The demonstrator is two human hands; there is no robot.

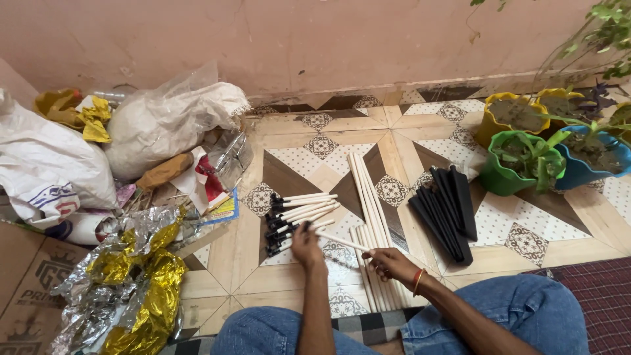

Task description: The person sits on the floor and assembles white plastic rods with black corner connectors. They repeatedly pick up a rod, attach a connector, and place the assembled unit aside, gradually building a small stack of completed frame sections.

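I sat cross-legged in blue jeans on the patterned tile floor [309,158], its glossy beige, brown and white squares set with dark medallions. My left hand [306,246] rested on a small heap of short white sticks with black caps [297,217], smooth and round, lying fanned out on the tiles just ahead of my left knee; the fingers were curled down over the nearest ends, though I could not tell whether they truly clamped one. My right hand [393,261], with an orange bangle [417,281] at the wrist, pinched one slim white stick [342,242] at its end, and that stick reached across to my left hand, held low above the floor between the two.

Just right of it lay a bundle of long, plain white rods [371,210], straight and matte, running away from me toward the wall; my right hand hovered over their near ends. Further right, well apart from my hands, a stack of flat black strips [448,209] lay slanted on the tiles.

On the left crowded crumpled silver and gold foil [135,276], brown cardboard [23,276], white woven sacks [49,158] and a bulging clear plastic bag [171,118]. On the far right stood wavy-rimmed plastic pots, yellow [516,115], green [516,164] and blue [595,158], holding soil and green plants. The rough pink wall [328,39] closed off the back.
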